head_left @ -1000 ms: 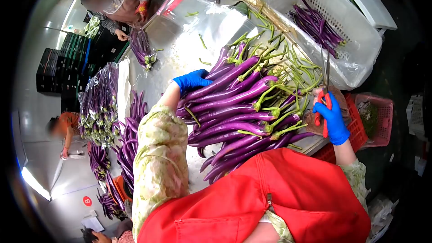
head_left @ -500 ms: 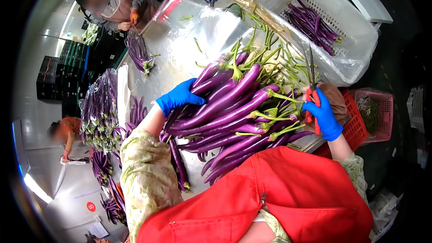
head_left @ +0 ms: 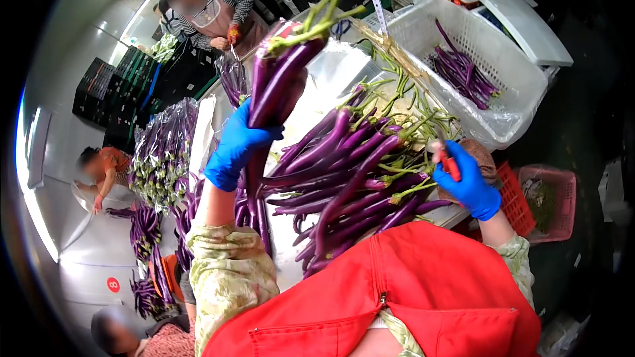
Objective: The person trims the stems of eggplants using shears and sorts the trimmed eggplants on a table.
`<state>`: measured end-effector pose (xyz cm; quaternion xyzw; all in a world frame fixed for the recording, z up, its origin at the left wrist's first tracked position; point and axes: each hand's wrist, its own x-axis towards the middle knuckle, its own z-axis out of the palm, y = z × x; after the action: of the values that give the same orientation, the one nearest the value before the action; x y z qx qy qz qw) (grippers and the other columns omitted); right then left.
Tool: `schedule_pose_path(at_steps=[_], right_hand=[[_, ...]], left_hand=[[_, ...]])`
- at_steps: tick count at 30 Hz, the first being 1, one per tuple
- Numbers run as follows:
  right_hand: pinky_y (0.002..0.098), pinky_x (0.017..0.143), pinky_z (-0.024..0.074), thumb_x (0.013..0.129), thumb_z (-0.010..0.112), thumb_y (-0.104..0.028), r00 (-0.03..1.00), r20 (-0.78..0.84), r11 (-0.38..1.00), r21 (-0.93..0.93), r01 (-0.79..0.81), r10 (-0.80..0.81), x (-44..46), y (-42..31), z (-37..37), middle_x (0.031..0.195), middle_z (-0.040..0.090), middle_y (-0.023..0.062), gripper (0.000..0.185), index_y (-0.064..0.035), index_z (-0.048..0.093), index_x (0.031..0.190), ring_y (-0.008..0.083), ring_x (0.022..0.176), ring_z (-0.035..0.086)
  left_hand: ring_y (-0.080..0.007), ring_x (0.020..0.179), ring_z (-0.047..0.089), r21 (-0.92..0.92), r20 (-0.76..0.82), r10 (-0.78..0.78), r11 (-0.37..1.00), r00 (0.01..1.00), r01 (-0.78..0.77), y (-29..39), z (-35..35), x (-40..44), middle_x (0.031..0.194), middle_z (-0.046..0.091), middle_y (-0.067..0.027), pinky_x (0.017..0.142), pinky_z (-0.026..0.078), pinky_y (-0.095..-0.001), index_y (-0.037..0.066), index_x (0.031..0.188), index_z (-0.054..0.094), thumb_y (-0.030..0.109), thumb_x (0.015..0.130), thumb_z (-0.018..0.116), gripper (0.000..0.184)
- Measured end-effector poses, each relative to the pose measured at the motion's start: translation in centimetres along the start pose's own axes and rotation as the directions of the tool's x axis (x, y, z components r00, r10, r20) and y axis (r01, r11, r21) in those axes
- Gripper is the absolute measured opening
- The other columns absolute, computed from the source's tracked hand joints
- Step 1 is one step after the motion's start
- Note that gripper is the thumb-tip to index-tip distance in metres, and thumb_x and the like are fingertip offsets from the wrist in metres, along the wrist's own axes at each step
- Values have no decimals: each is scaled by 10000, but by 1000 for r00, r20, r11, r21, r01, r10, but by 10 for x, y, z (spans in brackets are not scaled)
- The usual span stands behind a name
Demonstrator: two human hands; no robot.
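My left hand (head_left: 235, 149), in a blue glove, is closed round a bunch of long purple eggplants (head_left: 281, 86). The bunch stands nearly upright above the table, green stems at the top. In my gloved right hand (head_left: 471, 184) is a pair of scissors (head_left: 450, 162) with red handles; the blades are blurred and partly hidden. Between my hands a pile of eggplants (head_left: 350, 178) covers the near part of the table, stems mostly pointing right. Cut green stems (head_left: 423, 114) lie scattered beyond the pile, close to the scissors.
A lined white crate (head_left: 522, 102) at the upper right holds a few eggplants. Red and pink baskets (head_left: 554, 225) stand at the right. Bagged eggplants (head_left: 159, 152) are stacked on the left. A co-worker (head_left: 218, 10) stands across the table, and other people are at the left.
My left hand has lifted a bunch of eggplants off the pile and tilted it upright. My right hand has turned the scissors, which it still holds. Another person has appeared at the lower left.
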<state>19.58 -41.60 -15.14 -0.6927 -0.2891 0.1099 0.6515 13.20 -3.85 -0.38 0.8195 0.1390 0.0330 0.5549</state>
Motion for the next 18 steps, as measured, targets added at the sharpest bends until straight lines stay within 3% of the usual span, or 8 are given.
schedule_pose_path(at_steps=[1, 4, 6, 8, 9, 10, 12, 18], right_hand=[[277, 779, 467, 802, 638, -73, 999, 44, 999, -40, 28, -27, 1, -2, 4, 971, 578, 80, 428, 26, 479, 1187, 143, 878, 564], [302, 782, 476, 793, 659, -122, 989, 108, 978, -174, 114, -96, 7, -10, 14, 985, 598, 119, 457, 31, 476, 1183, 186, 883, 596], [274, 757, 472, 821, 640, -133, 978, 201, 994, 82, -68, 50, 6, -26, 21, 913, 584, 49, 440, 23, 479, 1200, 130, 828, 567], [239, 642, 466, 839, 624, -151, 913, 345, 899, 294, -326, 218, 8, -55, 27, 883, 557, 27, 415, 14, 480, 1191, 82, 732, 534], [215, 520, 422, 848, 612, -171, 850, 422, 839, 296, -457, 315, 7, -54, 27, 864, 544, 20, 390, 6, 478, 1169, 59, 654, 520], [211, 437, 365, 843, 612, -187, 830, 452, 816, 309, -489, 327, 7, -58, 32, 862, 548, 27, 376, -2, 479, 1142, 57, 603, 513], [217, 514, 421, 841, 607, -186, 803, 492, 803, 295, -518, 337, 10, -54, 34, 858, 564, 41, 350, -4, 491, 1116, 86, 645, 551], [240, 703, 467, 828, 598, -174, 787, 515, 776, 318, -545, 341, 12, -64, 38, 832, 577, 51, 341, 7, 503, 1101, 119, 732, 578]], left_hand=[[-191, 817, 632, 44, -3, 94, 995, 996, -93, -1, 11, -6, 922, 626, -96, 749, 531, -318, -8, 1112, 536, 0, 661, 697, 479], [-145, 874, 585, 159, -60, 108, 982, 992, -97, -18, 35, -19, 983, 620, -61, 810, 474, -277, 18, 1156, 536, 28, 677, 709, 510], [-127, 878, 567, 245, -104, 133, 964, 986, -104, -34, 48, -23, 995, 621, -40, 819, 463, -279, 40, 1164, 536, 55, 677, 709, 517], [-226, 880, 643, 367, -133, 176, 923, 975, -116, -47, 56, -27, 948, 654, -143, 793, 481, -337, 45, 1170, 523, 157, 692, 715, 527], [-297, 875, 649, 429, -165, 229, 893, 959, -139, -44, 63, -33, 931, 648, -178, 772, 489, -362, 66, 1174, 523, 177, 686, 705, 532], [-285, 873, 645, 468, -190, 253, 873, 949, -139, -42, 70, -38, 942, 645, -169, 776, 486, -353, 66, 1181, 518, 160, 693, 698, 529], [-261, 870, 636, 548, -235, 306, 825, 923, -134, -41, 80, -44, 963, 639, -152, 783, 481, -335, 64, 1196, 510, 127, 706, 683, 524], [-335, 875, 641, 657, -298, 444, 738, 845, -156, -62, 93, -45, 962, 646, -166, 754, 503, -383, 93, 1203, 522, 109, 653, 680, 572]])
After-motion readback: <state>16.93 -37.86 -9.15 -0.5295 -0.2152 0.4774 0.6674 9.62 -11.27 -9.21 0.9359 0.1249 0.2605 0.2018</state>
